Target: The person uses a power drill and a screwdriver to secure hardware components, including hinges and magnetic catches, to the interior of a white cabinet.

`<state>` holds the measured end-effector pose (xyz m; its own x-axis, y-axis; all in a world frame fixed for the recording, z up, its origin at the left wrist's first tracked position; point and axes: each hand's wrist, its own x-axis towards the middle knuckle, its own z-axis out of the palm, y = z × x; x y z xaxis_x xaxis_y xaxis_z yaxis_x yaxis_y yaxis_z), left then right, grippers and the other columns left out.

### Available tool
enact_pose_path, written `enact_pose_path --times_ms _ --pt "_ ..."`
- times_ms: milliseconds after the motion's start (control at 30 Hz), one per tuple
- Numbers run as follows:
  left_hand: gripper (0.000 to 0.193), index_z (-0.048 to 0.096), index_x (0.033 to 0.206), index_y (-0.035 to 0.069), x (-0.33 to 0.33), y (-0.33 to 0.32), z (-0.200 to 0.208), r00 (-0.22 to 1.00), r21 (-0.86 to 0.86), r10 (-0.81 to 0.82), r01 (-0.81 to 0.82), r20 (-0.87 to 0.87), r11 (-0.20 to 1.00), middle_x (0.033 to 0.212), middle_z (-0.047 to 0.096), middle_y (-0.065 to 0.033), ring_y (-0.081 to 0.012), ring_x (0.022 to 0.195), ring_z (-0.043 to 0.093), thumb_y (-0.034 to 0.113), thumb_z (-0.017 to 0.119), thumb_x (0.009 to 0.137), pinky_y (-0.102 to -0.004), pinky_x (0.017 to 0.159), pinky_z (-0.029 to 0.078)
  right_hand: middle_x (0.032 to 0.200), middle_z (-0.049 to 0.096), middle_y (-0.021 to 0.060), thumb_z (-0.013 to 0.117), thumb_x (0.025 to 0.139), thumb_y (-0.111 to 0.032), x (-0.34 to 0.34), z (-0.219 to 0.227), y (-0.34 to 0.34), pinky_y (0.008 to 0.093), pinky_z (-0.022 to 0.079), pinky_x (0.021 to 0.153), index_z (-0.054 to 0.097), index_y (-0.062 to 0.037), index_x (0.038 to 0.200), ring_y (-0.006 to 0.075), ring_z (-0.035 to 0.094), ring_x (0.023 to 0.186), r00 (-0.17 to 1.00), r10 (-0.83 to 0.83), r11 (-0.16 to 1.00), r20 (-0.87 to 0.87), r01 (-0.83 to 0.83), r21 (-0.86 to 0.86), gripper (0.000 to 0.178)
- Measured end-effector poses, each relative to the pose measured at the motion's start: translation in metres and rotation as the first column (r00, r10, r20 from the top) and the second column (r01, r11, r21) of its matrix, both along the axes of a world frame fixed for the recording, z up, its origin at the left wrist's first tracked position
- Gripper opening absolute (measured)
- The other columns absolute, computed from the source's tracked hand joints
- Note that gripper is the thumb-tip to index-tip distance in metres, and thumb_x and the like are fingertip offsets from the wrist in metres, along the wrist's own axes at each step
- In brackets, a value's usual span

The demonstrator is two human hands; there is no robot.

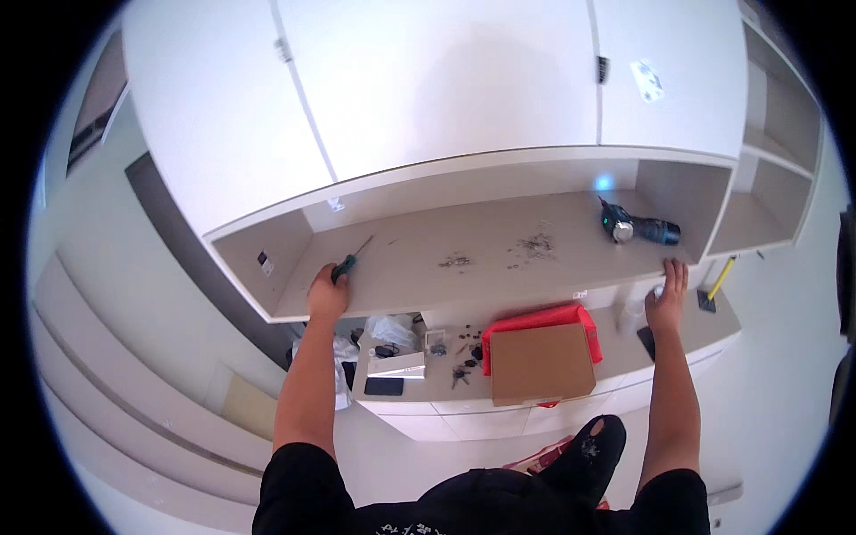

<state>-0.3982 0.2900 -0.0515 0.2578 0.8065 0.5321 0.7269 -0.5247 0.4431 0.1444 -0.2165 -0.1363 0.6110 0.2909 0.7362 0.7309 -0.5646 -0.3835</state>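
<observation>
My left hand (pixel 326 295) is closed around a screwdriver (pixel 344 267) with a green and black handle, at the front left of an open cabinet shelf (pixel 401 272). Its thin shaft points up and to the right over the board. At the shelf's front right edge rests my right hand (pixel 665 301), fingers stretched out against the board and nothing seen in them. A dark cordless drill (pixel 637 227) lies just beyond it, its light making a blue spot on the back panel. Small hardware pieces lie in two loose piles (pixel 538 246) mid-shelf.
White cabinet doors (pixel 446 89) rise above the shelf. Below, a low cabinet (pixel 428 408) carries a cardboard box (pixel 542 364), a red bag (pixel 584 321), a black phone (pixel 384 386), keys (pixel 460 375) and a yellow-handled tool (pixel 720 278). Long panels (pixel 116 374) stand at the left.
</observation>
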Motion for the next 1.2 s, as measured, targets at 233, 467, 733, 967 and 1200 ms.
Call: enact_pose_path --times_ms 233,467,733,967,1200 --pt "0.044 0.066 0.135 0.004 0.002 0.005 0.007 0.997 0.026 -0.015 0.017 -0.075 1.0 0.127 0.072 -0.0247 -0.0443 0.118 0.068 0.026 0.071 0.097 -0.0497 0.101 0.054 0.164 0.041 0.0131 0.066 0.073 0.008 -0.006 0.001 0.001 0.0484 0.028 0.13 0.049 -0.0127 0.151 0.0387 0.026 0.159 1.0 -0.025 0.996 -0.003 0.025 0.086 0.082" --pt "0.045 0.065 0.138 0.002 -0.023 0.049 -0.018 0.998 -0.107 -0.055 0.057 0.016 0.993 0.126 0.073 -0.0249 -0.0418 0.117 0.07 0.022 0.07 0.097 -0.0477 0.101 0.054 0.162 0.043 0.011 0.066 0.071 0.007 -0.001 -0.009 0.011 0.0473 0.032 0.128 0.052 -0.0141 0.147 0.0369 0.028 0.159 0.999 -0.019 0.989 0.026 0.015 0.145 0.08" --pt "0.045 0.066 0.135 0.001 -0.01 0.046 -0.015 0.991 0.041 -0.113 0.116 -0.071 0.992 0.124 0.073 -0.0258 -0.0415 0.115 0.071 0.022 0.072 0.096 -0.0469 0.101 0.055 0.161 0.044 0.011 0.067 0.07 0.008 0.005 -0.005 0.003 0.049 0.035 0.126 0.053 -0.0146 0.145 0.038 0.029 0.158 0.998 -0.028 0.988 0.063 0.018 0.153 0.079" --pt "0.046 0.067 0.133 0.002 -0.006 0.038 -0.015 0.996 0.031 -0.079 0.081 -0.046 0.996 0.125 0.072 -0.0254 -0.0439 0.116 0.07 0.021 0.075 0.092 -0.0491 0.101 0.054 0.16 0.044 0.0119 0.066 0.07 0.009 0.004 -0.003 0.001 0.0498 0.033 0.127 0.054 -0.0138 0.145 0.0392 0.029 0.157 0.999 -0.024 0.991 0.034 0.019 0.136 0.079" --pt "0.048 0.068 0.134 0.007 -0.011 0.017 -0.01 0.997 0.035 -0.019 0.021 -0.068 0.999 0.124 0.073 -0.0238 -0.0427 0.114 0.071 0.027 0.074 0.091 -0.0483 0.099 0.055 0.161 0.043 0.0147 0.066 0.072 0.007 0.004 -0.01 0.003 0.0508 0.028 0.129 0.052 -0.012 0.146 0.0413 0.027 0.158 0.998 0.02 0.993 0.059 -0.027 0.117 0.078"
